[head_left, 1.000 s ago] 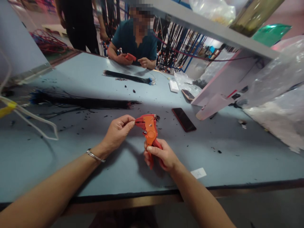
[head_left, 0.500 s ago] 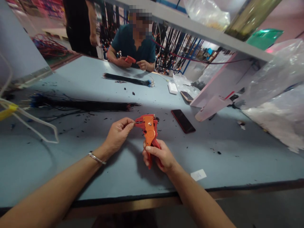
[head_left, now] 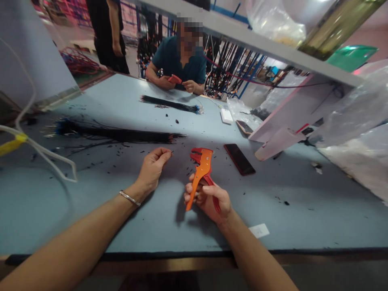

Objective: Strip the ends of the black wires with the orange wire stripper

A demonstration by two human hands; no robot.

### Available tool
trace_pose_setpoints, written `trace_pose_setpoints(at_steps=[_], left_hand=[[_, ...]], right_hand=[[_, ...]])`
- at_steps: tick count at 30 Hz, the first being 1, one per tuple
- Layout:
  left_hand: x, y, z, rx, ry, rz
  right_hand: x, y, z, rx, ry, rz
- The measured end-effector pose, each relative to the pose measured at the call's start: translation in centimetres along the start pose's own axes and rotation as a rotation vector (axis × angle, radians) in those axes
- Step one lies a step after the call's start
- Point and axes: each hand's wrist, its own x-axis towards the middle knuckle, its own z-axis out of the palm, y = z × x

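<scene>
Worked at a pale blue counter (head_left: pixel 169 226), beneath a grey shelf (head_left: pixel 233 34) slanting across the upper right. Faced a seated person (head_left: pixel 166 56) at the far edge, holding an orange-red tool, and had another person (head_left: pixel 106 36), in dark clothes, standing to the left of that one. Had clear plastic bags (head_left: pixel 357 109) heaped at the right. Had a long bundle of black wires (head_left: pixel 121 134) lying across the left side of the counter, with a shorter wire bundle (head_left: pixel 169 103) beyond it. Kept the right hand (head_left: pixel 216 198) wrapped around the spread handles of an orange and red wire stripper (head_left: pixel 205 161), held upright above the counter, head at the top and jaws toward the left. Kept the left hand (head_left: pixel 154 165) narrow, thumb and forefinger pinched together on a thin dark wire (head_left: pixel 172 152), its tip pointing toward the wire stripper but apart from it. Saw a dark smartphone (head_left: pixel 240 159) flat to the right of the wire stripper, a white paper label (head_left: pixel 259 230) near the front edge, a small white box (head_left: pixel 226 116) farther back, and tiny black scraps (head_left: pixel 286 203) scattered about.
</scene>
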Motion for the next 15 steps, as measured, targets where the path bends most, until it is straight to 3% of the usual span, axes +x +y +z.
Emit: trace_pose_setpoints(at_steps=[6,15], left_hand=[[0.11,-0.26,-0.27,0.076,0.022,0.077],[-0.28,-0.62,-0.67,0.249,-0.121,0.214]], right_hand=[[-0.32,-0.08,0.46,-0.006,-0.017,0.020],[-0.60,-0.29,0.78,-0.059,-0.076,0.107]])
